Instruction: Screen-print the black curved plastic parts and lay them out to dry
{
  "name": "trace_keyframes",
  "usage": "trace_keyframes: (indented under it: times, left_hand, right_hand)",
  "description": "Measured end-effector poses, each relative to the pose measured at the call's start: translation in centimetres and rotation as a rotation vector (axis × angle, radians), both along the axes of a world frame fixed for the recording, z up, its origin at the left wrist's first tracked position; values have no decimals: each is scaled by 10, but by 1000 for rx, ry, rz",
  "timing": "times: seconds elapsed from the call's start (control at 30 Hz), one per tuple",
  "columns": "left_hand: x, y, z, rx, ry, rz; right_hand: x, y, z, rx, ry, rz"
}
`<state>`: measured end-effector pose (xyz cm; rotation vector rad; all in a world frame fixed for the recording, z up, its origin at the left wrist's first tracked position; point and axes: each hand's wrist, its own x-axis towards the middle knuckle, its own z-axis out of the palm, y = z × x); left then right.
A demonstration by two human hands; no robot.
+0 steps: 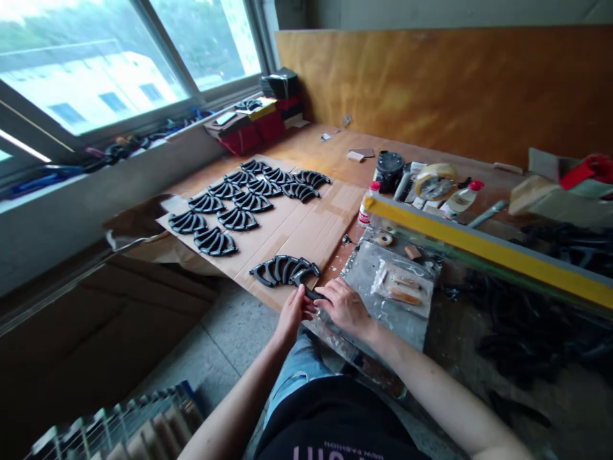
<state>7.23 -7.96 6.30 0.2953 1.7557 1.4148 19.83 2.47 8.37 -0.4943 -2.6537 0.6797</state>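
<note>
Both hands meet at the near edge of the table around one black, curved, handle-like piece (pixel 313 294). My left hand (pixel 294 312) pinches its left end, and my right hand (pixel 343 305) has its fingers closed on the right end. Just beyond them, a fan-shaped row of similar black pieces (pixel 282 269) lies on a flat cardboard sheet (pixel 306 223). Farther back on the sheet, several more such fans (pixel 238 218) are laid out in rows. The fingers partly cover the held piece, so its exact kind cannot be made out.
To the right lie a grey board (pixel 364 268) with a clear plastic bag (pixel 400 284), a tape roll (pixel 435 181) and red-capped bottles (pixel 462 198). A yellow-edged bar (pixel 479 246) borders a dark heap of black pieces (pixel 527 326). Red boxes (pixel 258 131) stand by the window.
</note>
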Motion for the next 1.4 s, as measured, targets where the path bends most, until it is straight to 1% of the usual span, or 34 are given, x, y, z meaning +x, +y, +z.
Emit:
trace_keyframes:
  times: [0.07, 0.13, 0.2, 0.3, 0.4, 0.47, 0.57, 0.67, 0.8, 0.87, 1.0, 1.17, 1.23, 1.3, 1.4]
  left_hand:
    - [-49, -22, -16, -61, 69, 117]
    - [-95, -42, -35, -165, 138, 213]
    - [-131, -56, -54, -260, 180, 253]
    - [-166, -64, -76, -326, 188, 206]
    - [-185, -66, -88, -382, 187, 77]
    - [-196, -68, -91, -422, 186, -11]
    - [-209, -70, -92, -459, 181, -102]
    - [-219, -67, -91, -466, 163, -155]
    - [-223, -60, -91, -450, 125, -182]
    - [-222, -57, -90, -438, 100, -177]
    - [-219, -56, -86, -420, 62, -141]
    - [-215, -53, -83, -419, 42, -114]
    - [-215, -50, -83, -426, 46, -121]
    - [-217, -47, -83, -442, 64, -138]
    - [-227, -38, -84, -500, 119, -188]
  right_hand:
    - [-40, -1, -14, -17, -35, 10]
    - [-80, 3, -29, -20, -105, -24]
    - [-116, 6, -43, -16, -195, -61]
    - [-160, 5, -57, 7, -317, -68]
    - [-187, -3, -65, 16, -443, -116]
    - [-198, -8, -67, -1, -516, -186]
    - [-212, -14, -68, -14, -546, -280]
    - [-230, -13, -68, 0, -536, -346]
    - [-250, -2, -68, -13, -543, -394]
    - [-251, 4, -67, -31, -560, -418]
    - [-241, 13, -64, -48, -585, -444]
    - [-237, 15, -58, -40, -596, -403]
    - [-240, 13, -57, -49, -607, -376]
    - [-242, 12, -57, -94, -623, -364]
    - [-244, 11, -60, -167, -616, -378]
